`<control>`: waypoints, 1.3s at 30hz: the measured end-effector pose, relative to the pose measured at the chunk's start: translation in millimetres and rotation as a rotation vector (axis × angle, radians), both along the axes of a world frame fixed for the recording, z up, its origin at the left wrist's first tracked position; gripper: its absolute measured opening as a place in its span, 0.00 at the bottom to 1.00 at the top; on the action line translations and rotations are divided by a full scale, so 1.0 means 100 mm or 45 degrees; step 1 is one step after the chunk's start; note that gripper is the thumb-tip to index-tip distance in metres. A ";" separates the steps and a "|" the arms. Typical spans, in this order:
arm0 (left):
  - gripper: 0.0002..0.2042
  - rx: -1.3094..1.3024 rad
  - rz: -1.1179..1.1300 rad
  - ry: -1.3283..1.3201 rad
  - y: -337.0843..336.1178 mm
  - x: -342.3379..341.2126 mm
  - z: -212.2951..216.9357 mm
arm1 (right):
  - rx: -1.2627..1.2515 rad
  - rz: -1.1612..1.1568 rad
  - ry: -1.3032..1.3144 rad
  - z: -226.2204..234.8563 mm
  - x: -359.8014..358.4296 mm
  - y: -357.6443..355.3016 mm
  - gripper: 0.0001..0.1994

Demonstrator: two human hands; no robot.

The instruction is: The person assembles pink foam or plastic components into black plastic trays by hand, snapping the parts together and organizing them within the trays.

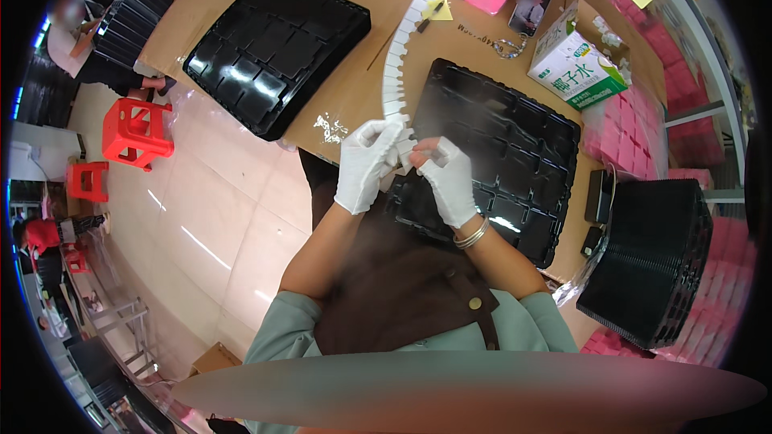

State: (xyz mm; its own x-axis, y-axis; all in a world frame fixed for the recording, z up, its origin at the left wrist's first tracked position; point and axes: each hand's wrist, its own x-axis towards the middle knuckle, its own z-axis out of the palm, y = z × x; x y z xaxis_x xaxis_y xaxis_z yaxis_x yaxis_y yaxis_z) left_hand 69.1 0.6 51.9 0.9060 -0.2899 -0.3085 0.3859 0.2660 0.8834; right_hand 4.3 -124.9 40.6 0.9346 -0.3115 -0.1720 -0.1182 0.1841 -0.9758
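A long white strip (394, 72) of small toothed segments curves down from the far edge of the table to my two hands. My left hand (366, 165), in a white glove, is closed on its near end. Close beside it, my right hand (448, 181) pinches the strip's last segments; its glove leaves the thumb and fingertip bare. Both hands are above the near left edge of a glossy black plastic tray (515, 133) with shallow compartments. Small white bits (330, 128) lie on the table to the left of my left hand.
Another black tray (277, 52) lies at the far left of the cardboard-covered table (354, 88). Toward the right are a phone (531, 6), a bead bracelet (509, 49), an open carton (575, 64) and stacked black trays (647, 257). Red stools (137, 133) and seated people are at left.
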 end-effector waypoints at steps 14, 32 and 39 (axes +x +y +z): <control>0.09 -0.346 0.249 0.094 0.15 0.10 -0.28 | -1.480 0.139 -0.110 -0.15 1.18 -1.32 0.03; 0.09 -0.149 0.229 -0.003 0.15 -0.06 -0.26 | -0.637 0.474 -0.142 0.04 0.54 -0.28 0.12; 0.09 -0.188 0.202 0.040 0.06 -0.18 -0.27 | -0.296 0.204 -0.053 0.04 0.14 0.00 0.07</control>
